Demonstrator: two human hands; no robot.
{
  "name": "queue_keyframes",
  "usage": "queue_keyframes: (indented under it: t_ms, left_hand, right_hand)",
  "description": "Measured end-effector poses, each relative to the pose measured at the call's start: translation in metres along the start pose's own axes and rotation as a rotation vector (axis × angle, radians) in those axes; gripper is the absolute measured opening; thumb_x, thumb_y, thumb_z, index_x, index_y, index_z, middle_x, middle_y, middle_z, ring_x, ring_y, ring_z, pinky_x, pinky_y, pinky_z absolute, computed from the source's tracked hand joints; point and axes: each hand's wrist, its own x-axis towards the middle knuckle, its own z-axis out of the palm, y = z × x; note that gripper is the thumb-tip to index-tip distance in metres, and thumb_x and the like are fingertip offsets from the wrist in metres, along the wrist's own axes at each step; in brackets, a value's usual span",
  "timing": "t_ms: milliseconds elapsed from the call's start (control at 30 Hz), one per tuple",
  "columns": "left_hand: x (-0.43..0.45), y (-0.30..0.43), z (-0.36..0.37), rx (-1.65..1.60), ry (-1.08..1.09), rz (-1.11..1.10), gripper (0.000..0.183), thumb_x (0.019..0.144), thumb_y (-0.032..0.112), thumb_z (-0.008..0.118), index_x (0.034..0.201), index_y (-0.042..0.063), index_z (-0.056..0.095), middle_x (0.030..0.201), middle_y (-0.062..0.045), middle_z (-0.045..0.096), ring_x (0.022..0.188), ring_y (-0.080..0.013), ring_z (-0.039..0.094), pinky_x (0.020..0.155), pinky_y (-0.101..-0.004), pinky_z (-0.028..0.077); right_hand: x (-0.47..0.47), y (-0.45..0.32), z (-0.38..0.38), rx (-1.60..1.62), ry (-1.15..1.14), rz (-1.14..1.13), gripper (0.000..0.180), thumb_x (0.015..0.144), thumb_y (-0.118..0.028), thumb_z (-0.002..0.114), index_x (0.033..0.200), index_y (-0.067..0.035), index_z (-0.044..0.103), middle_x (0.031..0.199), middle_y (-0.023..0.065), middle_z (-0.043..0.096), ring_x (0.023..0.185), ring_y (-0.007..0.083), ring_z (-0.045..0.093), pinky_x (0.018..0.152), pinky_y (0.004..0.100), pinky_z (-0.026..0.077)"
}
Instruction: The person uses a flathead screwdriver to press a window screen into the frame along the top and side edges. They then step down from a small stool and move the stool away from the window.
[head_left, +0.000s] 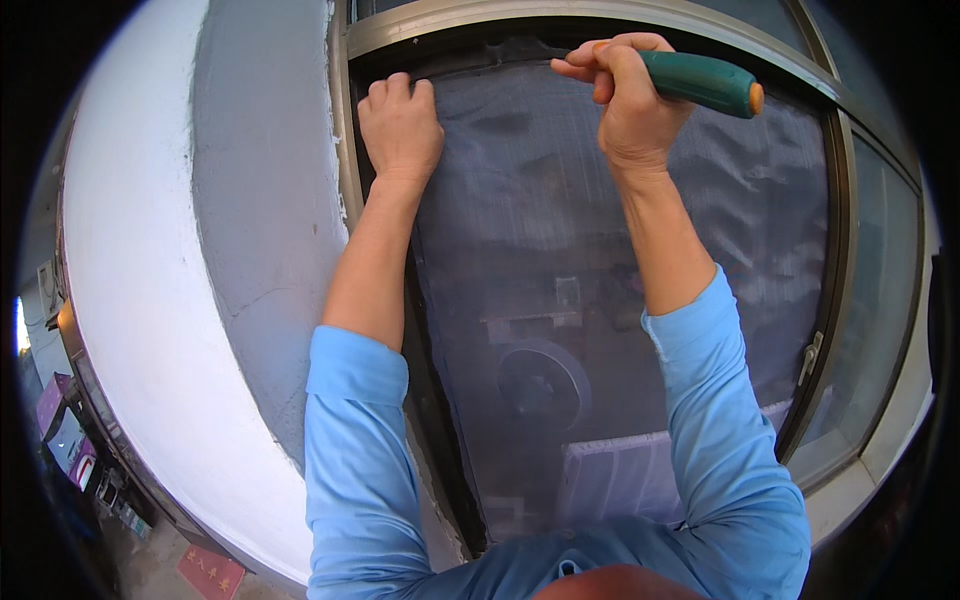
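Note:
My right hand (637, 105) grips the green handle (701, 82) of a hand tool with an orange butt end. The tool's working end is hidden by my fingers, which are at the upper edge of a dark mesh screen (525, 225). At the upper left corner of the screen, my left hand (401, 127) rests with its fingers bent against the dark frame (442, 64). Its fingertips are turned away, so whether they pinch anything is hidden. The mesh has ripples on its right side and looks smoother lower down.
A metal window frame (600, 9) surrounds the screen, with a latch handle (810, 358) at right. A grey and white wall (255, 187) stands close on the left. Behind the mesh a round fan (544, 382) shows dimly. A red mat (211, 571) bearing writing lies on the floor.

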Motion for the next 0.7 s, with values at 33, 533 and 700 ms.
queue_keyframes:
  t_ms: [33,533,700]
  left_hand:
    - [0.003,0.002,0.003,-0.038,0.002,0.019,0.021,0.072,0.005,0.061,0.091,0.011,0.067,0.096,-0.006,0.06,0.092,-0.0268,0.055,0.076,-0.0398,0.046]
    - [0.006,0.003,0.005,-0.215,-0.419,-0.061,0.049,0.086,0.003,0.05,0.13,0.02,0.058,0.119,-0.006,0.057,0.107,-0.0269,0.056,0.092,-0.0397,0.047]
    - [0.007,0.005,0.004,-0.227,-0.427,-0.072,0.048,0.086,0.003,0.05,0.13,0.02,0.058,0.12,-0.006,0.057,0.108,-0.0267,0.056,0.092,-0.0398,0.047]
  right_hand:
    - [-0.001,0.002,-0.001,0.017,0.009,0.012,0.006,0.081,0.001,0.052,0.079,0.003,0.057,0.066,0.0127,0.063,0.05,0.0102,0.053,0.066,0.0408,0.063]
    - [-0.001,0.036,0.019,0.058,0.051,0.047,0.004,0.081,0.001,0.055,0.079,0.003,0.058,0.068,0.0131,0.064,0.053,0.0134,0.059,0.065,0.0379,0.063]
    - [-0.001,0.039,0.021,0.065,0.061,0.054,0.003,0.081,0.002,0.055,0.079,0.003,0.058,0.066,0.0126,0.063,0.053,0.0143,0.06,0.064,0.0375,0.063]
